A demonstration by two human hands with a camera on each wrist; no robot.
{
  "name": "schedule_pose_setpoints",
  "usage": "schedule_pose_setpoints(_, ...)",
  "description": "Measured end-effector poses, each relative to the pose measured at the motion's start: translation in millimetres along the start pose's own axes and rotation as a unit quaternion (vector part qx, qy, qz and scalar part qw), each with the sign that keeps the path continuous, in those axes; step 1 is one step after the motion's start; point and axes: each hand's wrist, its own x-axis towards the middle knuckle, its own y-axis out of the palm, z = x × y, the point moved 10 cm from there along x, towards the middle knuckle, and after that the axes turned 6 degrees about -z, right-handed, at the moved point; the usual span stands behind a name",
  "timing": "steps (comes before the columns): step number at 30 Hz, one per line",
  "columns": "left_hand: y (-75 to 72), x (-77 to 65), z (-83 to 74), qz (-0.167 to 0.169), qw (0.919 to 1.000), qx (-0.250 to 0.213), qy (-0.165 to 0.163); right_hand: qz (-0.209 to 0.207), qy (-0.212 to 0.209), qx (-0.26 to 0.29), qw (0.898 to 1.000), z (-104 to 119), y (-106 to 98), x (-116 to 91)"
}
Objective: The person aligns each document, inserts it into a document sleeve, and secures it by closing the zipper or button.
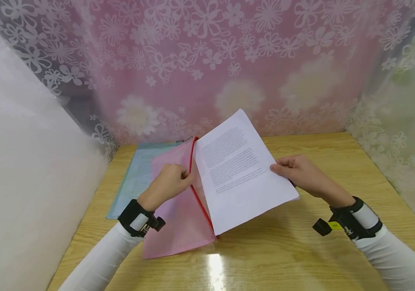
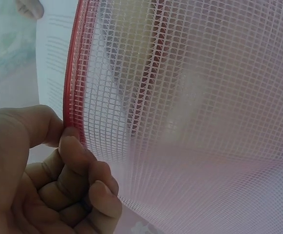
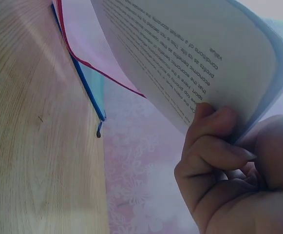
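Observation:
My left hand [image 1: 171, 181] pinches the red zipper edge of a pink mesh zip pouch [image 1: 182, 220] between thumb and forefinger. In the left wrist view the red zipper edge [image 2: 74, 63] runs up from those fingertips. A stack of printed paper sheets [image 1: 243, 202] stands tilted at the pouch's mouth, its left edge along the opening. My right hand [image 1: 303, 173] grips the stack by its right edge, thumb on the front face and fingers behind. From the right wrist view, the fingers curl against the printed back of the stack [image 3: 180, 53].
A blue zip pouch [image 1: 123, 194] with printed paper inside lies under the pink one, at the left of the wooden table [image 1: 283, 250]. Flowered pink curtain [image 1: 192, 81] hangs behind the table's far edge, and pale sheeting [image 1: 29, 141] closes the left side.

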Motion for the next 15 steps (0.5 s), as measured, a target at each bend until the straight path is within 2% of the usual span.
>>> schedule_pose_setpoints(15,2.4,-1.8,2.1,0.018,0.9998,-0.009,-0.008,-0.036,-0.039,-0.039,0.998,7.2,3.9,1.6)
